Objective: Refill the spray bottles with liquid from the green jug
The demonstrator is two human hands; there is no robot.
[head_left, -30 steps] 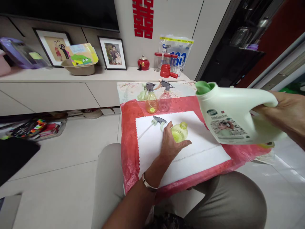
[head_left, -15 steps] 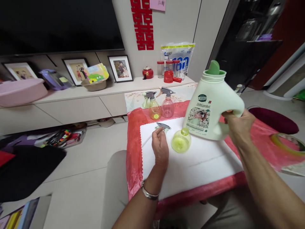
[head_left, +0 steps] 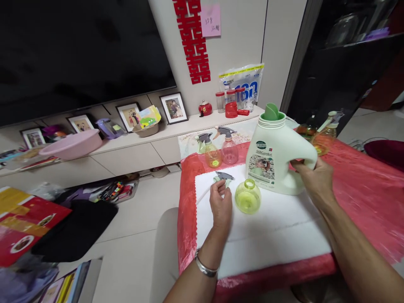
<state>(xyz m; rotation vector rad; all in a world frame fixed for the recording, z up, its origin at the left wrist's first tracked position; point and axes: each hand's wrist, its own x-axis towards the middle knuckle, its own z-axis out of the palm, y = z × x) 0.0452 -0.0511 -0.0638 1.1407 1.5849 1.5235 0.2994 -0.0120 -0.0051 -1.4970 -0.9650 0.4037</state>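
Observation:
My right hand grips the handle of a large pale green detergent jug. The jug is upright at the back of the white cloth, with a green spout in its uncapped mouth. In front of it sits a squat yellow-green spray bottle body, open at the neck, with some liquid inside. My left hand is just left of that bottle, its fingers curled together; whatever they hold, if anything, is hidden. Beyond those fingers lies a grey-and-green spray head with its tube.
A yellow spray bottle and a pink one stand behind the cloth. An orange spray bottle is at the table's right rear. Red plastic covers the table. Photo frames and jars line the low cabinet.
The jug has shifted a little left, closer behind the open bottle, and leans less. My left hand stays curled beside the bottle. The view has turned.

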